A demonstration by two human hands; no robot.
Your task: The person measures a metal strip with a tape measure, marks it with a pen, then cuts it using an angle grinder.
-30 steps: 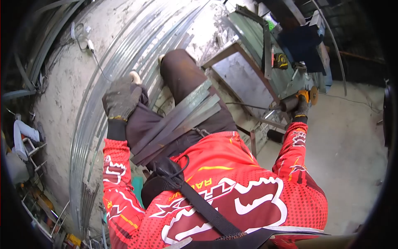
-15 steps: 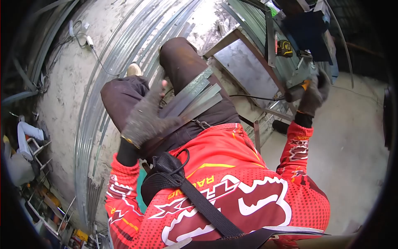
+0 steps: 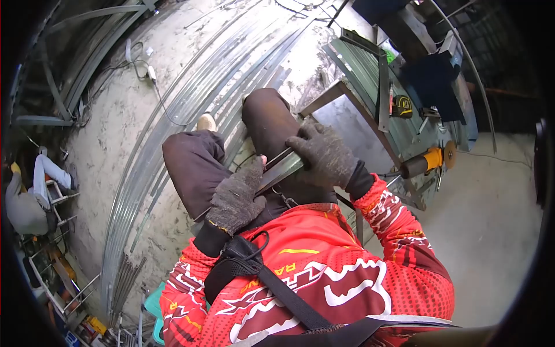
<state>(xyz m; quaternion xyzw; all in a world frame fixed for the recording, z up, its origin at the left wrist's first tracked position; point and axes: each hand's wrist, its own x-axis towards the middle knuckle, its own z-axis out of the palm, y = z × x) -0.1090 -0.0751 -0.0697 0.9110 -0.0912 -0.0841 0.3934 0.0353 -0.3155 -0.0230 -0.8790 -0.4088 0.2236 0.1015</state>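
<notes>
Several short metal strips point(image 3: 281, 173) lie stacked together over my lap. My left hand point(image 3: 236, 195), in a grey glove, is wrapped round their lower left end. Gloved as well, my right hand point(image 3: 326, 151) grips the upper right end of the strips, its fingers bent over them. Much of the strips is covered by the two gloves. To the right, an angle grinder point(image 3: 424, 163) with a yellow and black body rests by the metal frame, apart from my right hand.
Long metal profiles point(image 3: 167, 136) cover the floor ahead and to the left. A tape measure point(image 3: 401, 106) lies on green metal panels point(image 3: 361, 69) at the upper right. Another person point(image 3: 26, 208) is at the far left beside a metal rack. A cable point(image 3: 162, 104) crosses the floor.
My right hand has let go of the grinder and moved left onto the strips. The strips, fanned out before, are now gathered together. My left hand has closed round them.
</notes>
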